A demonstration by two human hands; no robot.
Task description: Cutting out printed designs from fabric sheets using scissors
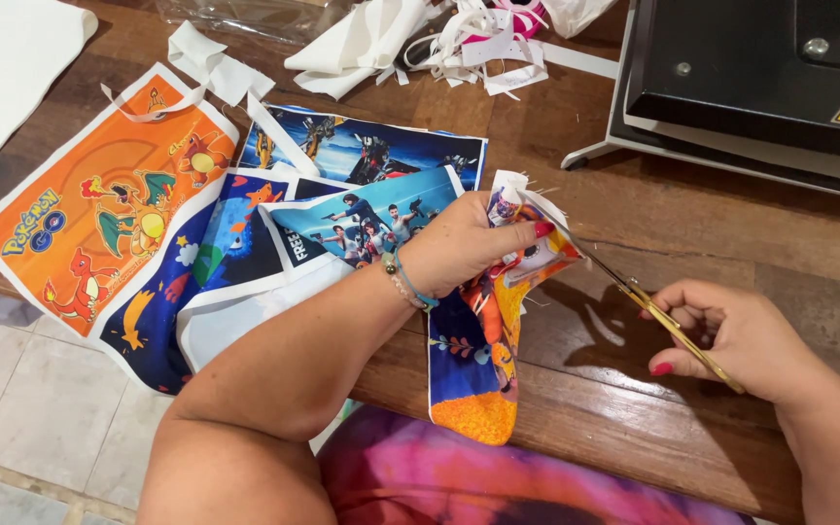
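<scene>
Head view: left hand [464, 255] pinches a printed fabric piece [483, 331] lifted over the wooden table [634, 224] edge; right hand [731, 335] grips gold scissors [658, 316], blades at the fabric's white border. Recommendation: keep fabric taut, cut close along the print margin.

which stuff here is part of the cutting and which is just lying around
In use:
left hand
printed fabric piece
right hand
gold scissors

Lying about:
orange cartoon print
white fabric scraps
black press machine
clear plastic bag
</scene>
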